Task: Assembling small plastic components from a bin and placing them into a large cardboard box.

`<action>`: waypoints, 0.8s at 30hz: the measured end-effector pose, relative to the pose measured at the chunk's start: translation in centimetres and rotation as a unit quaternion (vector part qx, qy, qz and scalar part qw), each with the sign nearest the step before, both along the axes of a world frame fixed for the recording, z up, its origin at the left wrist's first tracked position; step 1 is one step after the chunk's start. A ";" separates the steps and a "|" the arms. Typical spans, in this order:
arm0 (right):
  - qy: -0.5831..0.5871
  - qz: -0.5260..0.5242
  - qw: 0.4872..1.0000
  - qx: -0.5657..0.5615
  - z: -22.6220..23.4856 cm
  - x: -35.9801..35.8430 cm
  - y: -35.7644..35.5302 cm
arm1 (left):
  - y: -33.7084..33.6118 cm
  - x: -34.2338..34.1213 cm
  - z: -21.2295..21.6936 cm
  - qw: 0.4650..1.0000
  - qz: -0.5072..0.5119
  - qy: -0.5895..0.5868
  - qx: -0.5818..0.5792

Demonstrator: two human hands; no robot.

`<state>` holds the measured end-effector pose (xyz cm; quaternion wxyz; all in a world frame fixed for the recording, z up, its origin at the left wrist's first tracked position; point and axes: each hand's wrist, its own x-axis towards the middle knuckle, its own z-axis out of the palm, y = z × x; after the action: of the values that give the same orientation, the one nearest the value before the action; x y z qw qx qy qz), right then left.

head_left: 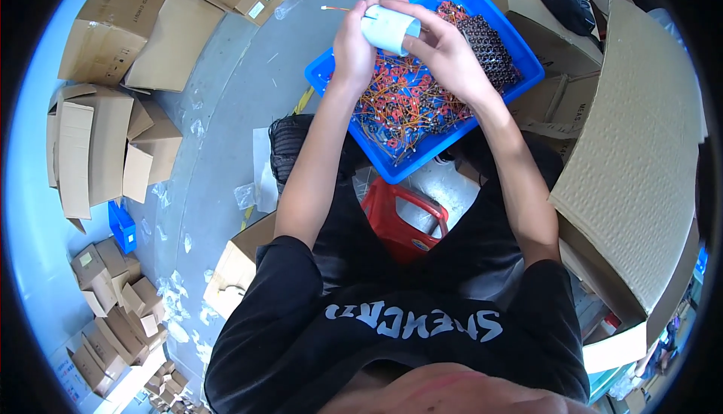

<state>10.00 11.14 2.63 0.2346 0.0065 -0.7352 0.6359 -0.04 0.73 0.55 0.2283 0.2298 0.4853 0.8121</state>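
Both my hands are raised over the far side of a blue plastic tray, holding a short white cylinder between them. My left hand wraps the cylinder's left side, and a thin orange wire with a white tip sticks out beyond it. From the other side my right hand grips the cylinder, its thumb at the open right end. Below, the tray holds a tangle of small red and dark parts with orange wires. Dark round parts lie in close rows at its right.
A red plastic stool stands between my legs. Large cardboard boxes rise close on my right, with a black bag on one. More open boxes line the left wall. Plastic scraps litter the grey floor.
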 end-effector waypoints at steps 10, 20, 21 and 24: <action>0.042 -0.113 0.961 0.247 -0.5 0.1 0.9 | -1.1 0.2 -0.3 0.812 0.239 0.418 -0.330; -0.206 -0.085 0.941 0.256 -4.2 -0.3 4.2 | 1.0 1.4 -2.6 0.860 0.125 0.425 -0.254; -0.238 -0.054 0.940 0.240 -4.4 -0.3 4.3 | 1.0 1.1 -3.3 0.850 0.111 0.429 -0.286; -0.313 -0.021 0.927 0.206 -5.0 -0.6 5.4 | 0.6 0.0 -5.5 0.843 0.077 0.404 -0.348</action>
<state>9.44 16.59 -2.40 -0.0008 -0.1598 -0.8860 0.4352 -0.05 1.35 -4.98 0.0138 0.4046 0.8015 0.4401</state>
